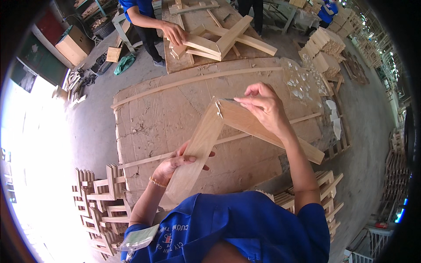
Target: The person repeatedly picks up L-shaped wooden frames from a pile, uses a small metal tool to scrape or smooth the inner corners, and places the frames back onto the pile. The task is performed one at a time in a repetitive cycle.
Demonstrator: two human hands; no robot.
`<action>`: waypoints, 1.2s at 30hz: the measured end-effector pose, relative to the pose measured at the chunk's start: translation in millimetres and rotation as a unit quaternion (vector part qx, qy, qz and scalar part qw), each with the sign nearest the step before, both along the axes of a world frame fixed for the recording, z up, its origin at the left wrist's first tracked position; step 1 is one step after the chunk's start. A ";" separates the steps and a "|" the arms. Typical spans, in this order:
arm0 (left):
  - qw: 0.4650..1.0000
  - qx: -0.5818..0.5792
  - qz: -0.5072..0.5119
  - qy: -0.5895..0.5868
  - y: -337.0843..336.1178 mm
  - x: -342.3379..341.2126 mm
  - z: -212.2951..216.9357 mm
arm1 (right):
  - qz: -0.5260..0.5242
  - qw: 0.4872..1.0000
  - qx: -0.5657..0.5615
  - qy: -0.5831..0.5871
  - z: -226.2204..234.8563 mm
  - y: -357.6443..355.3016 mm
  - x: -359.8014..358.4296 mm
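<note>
My left hand [177, 161] is wrapped round one leg of an angled wooden frame piece [199, 147], thumb on its face and fingertips showing past the far edge. A second wooden leg [258, 125] meets it at the top corner and slants down to the right. Pale paste [219, 109] lies in a smear along the joint. Between the thumb and fingers of my right hand [262, 107] is a thin, dark, flat blade [228, 100], its tip at the corner of the joint. The blade's exact kind is too small to tell.
The cardboard-covered worktable [153, 122] carries long wooden strips [197, 80] and dried white blobs [300, 83]. Across from me, a co-worker's hand [174, 33] rests on another wooden frame [204, 46]. Stacked wooden frames [103, 206] stand at lower left and lower right.
</note>
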State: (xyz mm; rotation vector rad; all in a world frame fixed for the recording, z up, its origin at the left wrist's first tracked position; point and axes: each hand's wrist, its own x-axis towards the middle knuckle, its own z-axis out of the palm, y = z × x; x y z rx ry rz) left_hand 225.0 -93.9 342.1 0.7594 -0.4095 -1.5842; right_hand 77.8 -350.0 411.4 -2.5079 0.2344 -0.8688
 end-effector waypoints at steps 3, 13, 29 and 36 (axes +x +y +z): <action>1.000 -0.003 0.001 -0.013 0.1 -1.0 7.1 | 0.022 0.999 -0.041 -0.003 -1.2 -0.5 3.7; 1.000 0.006 0.009 -0.014 5.9 3.6 12.3 | 0.040 0.997 -0.022 0.061 -3.6 21.2 -26.5; 0.999 0.002 -0.008 -0.035 7.6 3.6 22.6 | -0.007 0.997 -0.072 -0.018 6.8 15.0 -3.8; 1.000 0.018 -0.006 -0.023 11.0 2.1 9.7 | -0.016 0.997 -0.066 0.025 -9.0 38.8 -28.0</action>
